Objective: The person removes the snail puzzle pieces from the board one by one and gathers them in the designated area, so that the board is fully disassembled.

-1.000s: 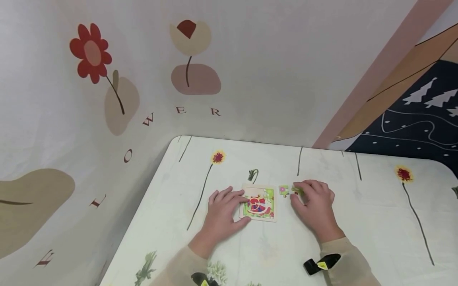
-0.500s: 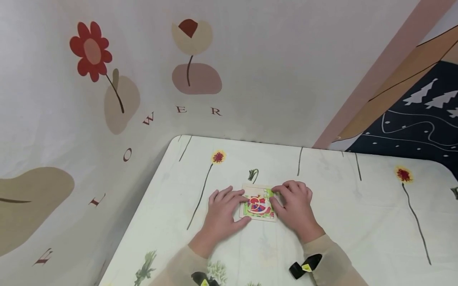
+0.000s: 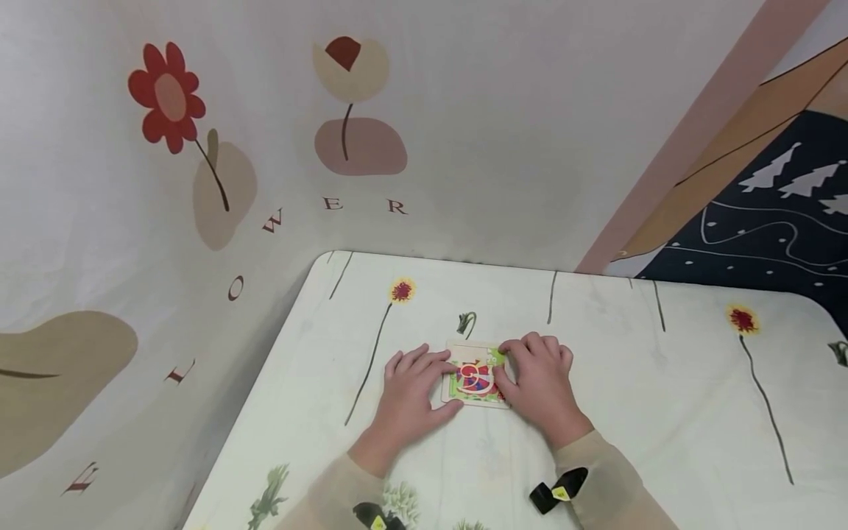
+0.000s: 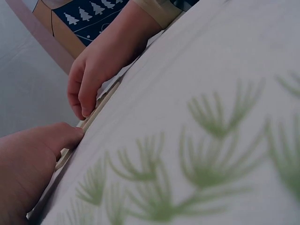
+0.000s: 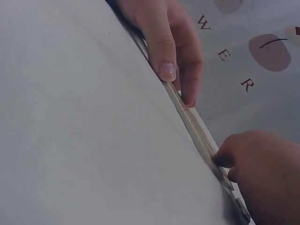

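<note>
A small square jigsaw puzzle point(image 3: 475, 378) with a pale wooden frame lies flat on the table. Its picture has a red and blue figure on green. My left hand point(image 3: 411, 394) grips the frame's left side, with the thumb at the near edge and the fingers by the left edge. Over the right side, my right hand point(image 3: 542, 386) bends its thumb and index finger around a green puzzle piece point(image 3: 497, 356) at the upper right. How far that piece sits in the frame is hidden. In the right wrist view both hands touch the thin puzzle board point(image 5: 190, 123).
The table point(image 3: 371, 442) has a white cloth printed with flowers and stems. Behind it hangs a pale printed cloth point(image 3: 490, 147), with a dark panel point(image 3: 762, 228) of white trees at the right. A black wrist device point(image 3: 559, 492) sits on the right sleeve.
My right hand has moved left from beside the frame onto its right side, bringing a puzzle piece. The loose pieces formerly right of the frame no longer show there. My left hand stays put.
</note>
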Available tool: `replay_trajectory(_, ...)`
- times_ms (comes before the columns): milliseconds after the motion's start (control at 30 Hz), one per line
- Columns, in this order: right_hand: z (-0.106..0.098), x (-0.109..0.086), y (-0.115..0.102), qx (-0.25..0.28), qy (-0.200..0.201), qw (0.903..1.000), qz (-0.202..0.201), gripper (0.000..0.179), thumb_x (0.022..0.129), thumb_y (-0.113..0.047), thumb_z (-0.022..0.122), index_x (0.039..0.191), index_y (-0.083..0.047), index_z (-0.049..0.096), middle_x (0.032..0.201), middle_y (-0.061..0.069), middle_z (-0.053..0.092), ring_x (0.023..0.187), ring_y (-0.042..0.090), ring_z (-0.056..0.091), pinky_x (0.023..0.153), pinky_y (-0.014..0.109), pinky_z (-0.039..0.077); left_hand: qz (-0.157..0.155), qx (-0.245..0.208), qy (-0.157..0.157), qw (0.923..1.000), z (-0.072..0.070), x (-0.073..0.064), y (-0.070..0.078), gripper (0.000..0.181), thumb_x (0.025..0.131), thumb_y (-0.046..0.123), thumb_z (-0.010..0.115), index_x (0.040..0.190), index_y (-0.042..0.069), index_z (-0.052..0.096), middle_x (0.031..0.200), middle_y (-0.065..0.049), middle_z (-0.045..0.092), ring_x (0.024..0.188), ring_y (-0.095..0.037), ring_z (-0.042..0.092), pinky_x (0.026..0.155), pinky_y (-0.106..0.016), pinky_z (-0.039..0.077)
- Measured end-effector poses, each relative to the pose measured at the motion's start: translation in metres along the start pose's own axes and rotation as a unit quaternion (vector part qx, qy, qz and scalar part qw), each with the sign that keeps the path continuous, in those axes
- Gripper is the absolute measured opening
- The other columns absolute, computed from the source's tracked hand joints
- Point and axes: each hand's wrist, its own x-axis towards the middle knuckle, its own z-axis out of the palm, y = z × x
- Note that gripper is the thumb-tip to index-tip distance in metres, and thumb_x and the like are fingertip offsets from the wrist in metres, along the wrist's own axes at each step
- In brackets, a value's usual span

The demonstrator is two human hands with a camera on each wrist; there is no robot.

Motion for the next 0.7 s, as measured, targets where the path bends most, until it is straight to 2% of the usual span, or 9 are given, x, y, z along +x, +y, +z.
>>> replay_trajectory(333,-0.0042,-0.0001,-0.0084,-0.004,0.007,1.0,0.005,0.029,0.091,-0.03,0.084,0.114,-0.013,0.08,0.107,0.007,0.059,0.109,0.037,0.046,0.098,0.065,0.026,-0.001,0.007,0.003,1.0,0.0007,-0.0001,-0.0022,0.05,0.088,0.053,0.082,0.13,0.027,0.072,0.15,0.005,0.062,0.147,-0.03,0.046,0.116,-0.068,0.027)
replay_trajectory(567,-0.0032,-0.0015,-0.0062,0.009,-0.003,0.9996,0.028,0.032,0.09,-0.029,0.086,0.116,-0.014,0.076,0.121,0.012,0.057,0.125,0.042,0.041,0.105,0.066,0.022,-0.003,0.008,-0.003,1.0,0.0003,0.0015,-0.0003,0.05,0.088,0.054,0.082,0.13,0.027,0.073,0.15,0.005,0.062,0.147,-0.03,0.046,0.117,-0.067,0.027)
replay_trajectory(700,-0.0027,-0.0013,-0.0056,0.019,0.015,0.9997,0.01,0.032,0.087,-0.026,0.09,0.113,-0.014,0.074,0.124,0.01,0.067,0.126,0.041,0.044,0.107,0.067,0.021,-0.006,0.008,-0.007,0.9999,-0.0009,0.0008,0.0011,0.05,0.089,0.054,0.081,0.13,0.027,0.073,0.15,0.005,0.062,0.148,-0.031,0.046,0.117,-0.067,0.027)
